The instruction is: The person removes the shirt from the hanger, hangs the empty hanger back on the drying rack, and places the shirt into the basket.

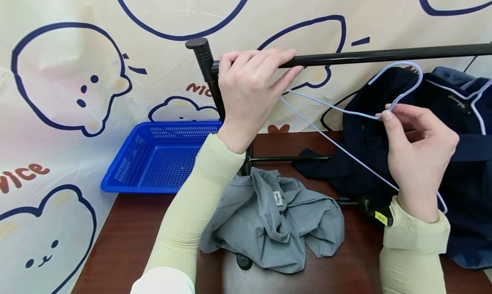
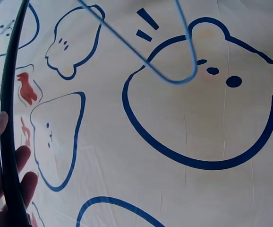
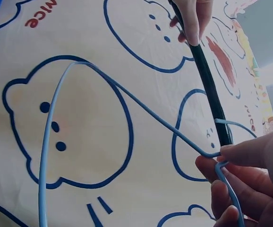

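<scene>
My left hand [image 1: 250, 89] grips the black rail [image 1: 384, 54] of a clothes rack near its left post [image 1: 207, 67]; in the left wrist view the thumb and fingers [image 2: 13, 163] lie on either side of the rail [image 2: 6, 118]. My right hand [image 1: 388, 112] pinches the neck of a light blue wire hanger [image 1: 338, 144] just below the rail, hook uppermost. The hanger carries nothing, and its left corner reaches close to my left fingers. The right wrist view shows the fingers [image 3: 240, 165] pinched on the wire [image 3: 141, 106], with the rail [image 3: 209, 90] behind.
A crumpled grey garment [image 1: 276, 225] lies on the brown table [image 1: 127, 234] by the rack's foot. A navy garment [image 1: 469, 157] hangs at the right. A blue plastic basket [image 1: 153, 157] sits at the back left. A cartoon-print cloth [image 1: 69, 72] covers the wall.
</scene>
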Action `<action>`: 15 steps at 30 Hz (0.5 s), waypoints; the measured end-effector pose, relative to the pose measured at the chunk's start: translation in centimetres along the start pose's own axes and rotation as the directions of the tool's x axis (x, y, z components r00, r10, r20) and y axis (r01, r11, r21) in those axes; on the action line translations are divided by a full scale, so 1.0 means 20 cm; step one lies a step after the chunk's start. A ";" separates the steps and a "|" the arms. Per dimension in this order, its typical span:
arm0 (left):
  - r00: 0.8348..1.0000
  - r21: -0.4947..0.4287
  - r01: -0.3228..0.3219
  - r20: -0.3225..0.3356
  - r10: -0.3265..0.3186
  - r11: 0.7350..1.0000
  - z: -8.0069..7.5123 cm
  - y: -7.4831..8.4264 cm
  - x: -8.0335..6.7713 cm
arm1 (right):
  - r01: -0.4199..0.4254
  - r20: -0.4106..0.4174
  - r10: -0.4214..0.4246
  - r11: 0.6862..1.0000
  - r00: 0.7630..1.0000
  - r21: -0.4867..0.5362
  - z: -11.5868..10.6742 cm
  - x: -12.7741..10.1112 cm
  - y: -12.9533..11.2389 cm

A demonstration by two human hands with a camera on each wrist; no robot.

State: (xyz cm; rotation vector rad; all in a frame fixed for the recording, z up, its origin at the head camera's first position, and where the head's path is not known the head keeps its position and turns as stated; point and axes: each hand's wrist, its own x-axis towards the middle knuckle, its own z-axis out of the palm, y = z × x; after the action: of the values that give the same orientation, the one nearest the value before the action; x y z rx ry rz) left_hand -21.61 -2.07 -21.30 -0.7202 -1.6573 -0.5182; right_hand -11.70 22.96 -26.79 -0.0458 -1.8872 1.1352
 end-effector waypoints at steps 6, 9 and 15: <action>1.000 -0.006 0.012 0.016 -0.012 1.000 0.00 0.01 0.00 | -0.008 -0.084 0.004 0.999 0.996 -0.050 -0.01 0.07 0.02; 1.000 -0.001 0.014 0.025 -0.014 1.000 0.00 0.01 0.00 | -0.050 -0.145 0.042 0.998 0.989 -0.050 -0.01 0.10 0.01; 1.000 0.006 0.016 0.016 -0.016 1.000 0.00 0.01 0.01 | -0.062 -0.210 0.047 0.996 0.977 -0.068 -0.02 0.16 0.01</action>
State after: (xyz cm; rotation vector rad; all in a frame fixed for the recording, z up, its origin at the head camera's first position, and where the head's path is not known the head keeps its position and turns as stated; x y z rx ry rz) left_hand -21.42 -1.95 -21.16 -0.7091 -1.6802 -0.5194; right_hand -13.43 24.72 -24.66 -0.2505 -1.7492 1.0531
